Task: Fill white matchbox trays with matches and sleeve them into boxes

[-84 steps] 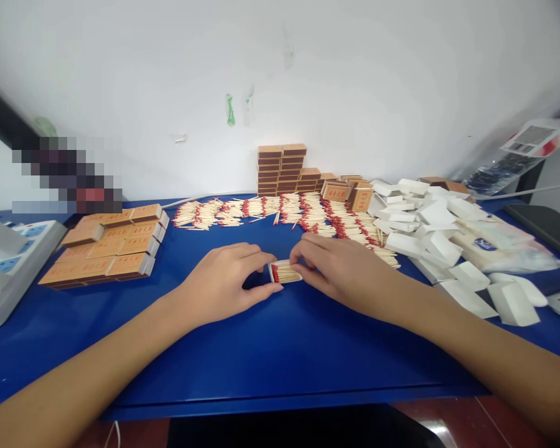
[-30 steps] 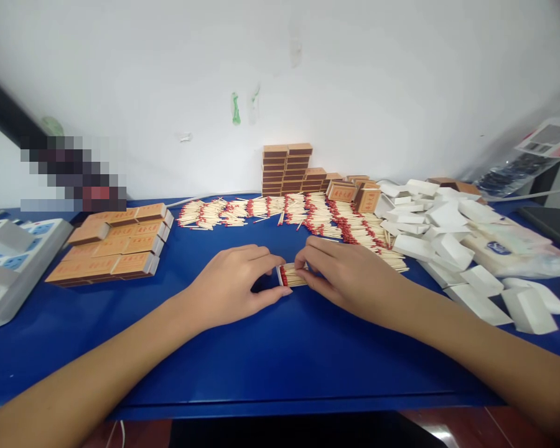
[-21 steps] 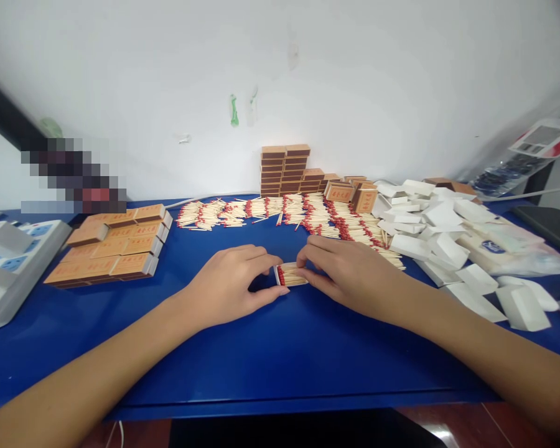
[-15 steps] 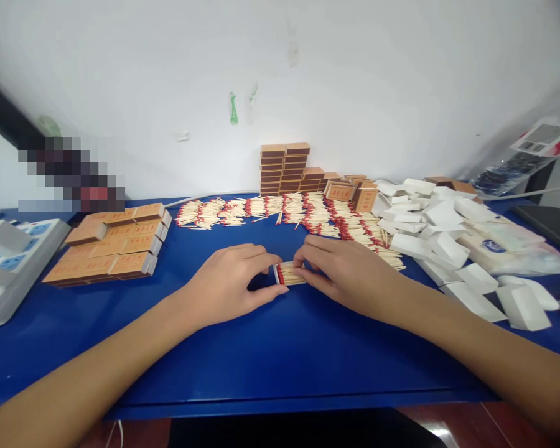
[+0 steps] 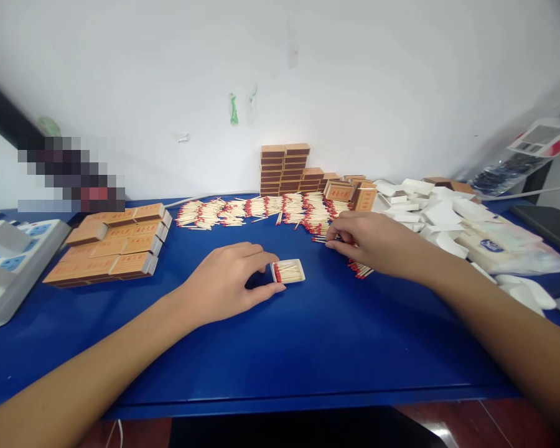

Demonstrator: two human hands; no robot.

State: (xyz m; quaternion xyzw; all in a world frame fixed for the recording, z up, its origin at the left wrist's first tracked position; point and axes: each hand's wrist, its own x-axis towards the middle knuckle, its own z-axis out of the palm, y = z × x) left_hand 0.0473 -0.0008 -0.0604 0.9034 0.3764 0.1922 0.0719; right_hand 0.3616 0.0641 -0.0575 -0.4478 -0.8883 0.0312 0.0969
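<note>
My left hand [image 5: 236,277] grips the left end of a small white matchbox tray [image 5: 300,264] between thumb and fingers. Matches [image 5: 288,272] lie in the tray, red heads toward my left hand. Over the right part of the loose match pile [image 5: 317,214], my right hand [image 5: 371,239] has its thumb and fingertips drawn together. Red match heads show beside and below its fingers; whether any matches are pinched there is hidden.
Orange matchboxes [image 5: 121,239] are stacked at the left, near a power strip [image 5: 32,267]. More matchboxes [image 5: 284,168] stand against the wall. Many white trays [image 5: 441,214] and a tissue pack [image 5: 494,246] lie at the right. The blue table's front edge [image 5: 280,404] runs below my hands.
My right hand has left the tray and moved right and back to the match pile. The tray's right end now shows. My left hand has stayed on it.
</note>
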